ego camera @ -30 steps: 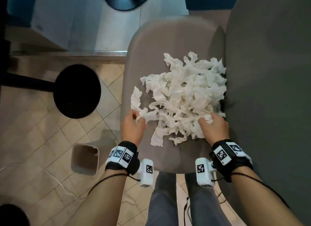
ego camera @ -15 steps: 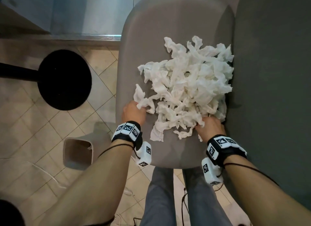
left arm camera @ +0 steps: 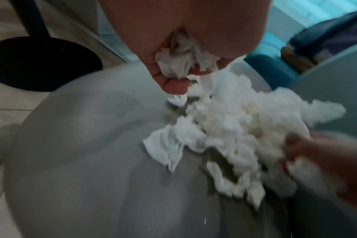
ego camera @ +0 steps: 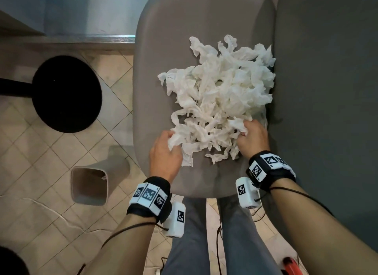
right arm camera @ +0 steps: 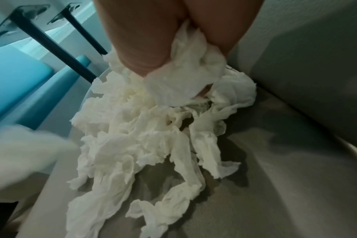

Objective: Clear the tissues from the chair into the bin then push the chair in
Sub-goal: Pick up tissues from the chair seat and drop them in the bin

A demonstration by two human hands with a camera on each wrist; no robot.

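A big heap of crumpled white tissues (ego camera: 223, 94) (left arm camera: 230, 135) (right arm camera: 137, 141) lies on the grey chair seat (ego camera: 159, 39), toward its right side by the backrest (ego camera: 327, 90). My left hand (ego camera: 166, 146) (left arm camera: 173, 70) grips a wad at the heap's near-left edge, fingers curled round it. At the near-right edge my right hand (ego camera: 250, 136) (right arm camera: 173, 77) clutches another bunch. The small grey bin (ego camera: 90, 184) stands open on the floor to the left of the chair.
A round black table base (ego camera: 66, 93) with its dark post sits on the tiled floor, left of the chair. My legs (ego camera: 214, 244) stand right at the seat's front edge. Thin cables trail over the tiles near the bin.
Both hands have closed tighter on tissues at the near edge of the heap. The left hand has shifted right, into the heap. The camera has drawn nearer to the seat.
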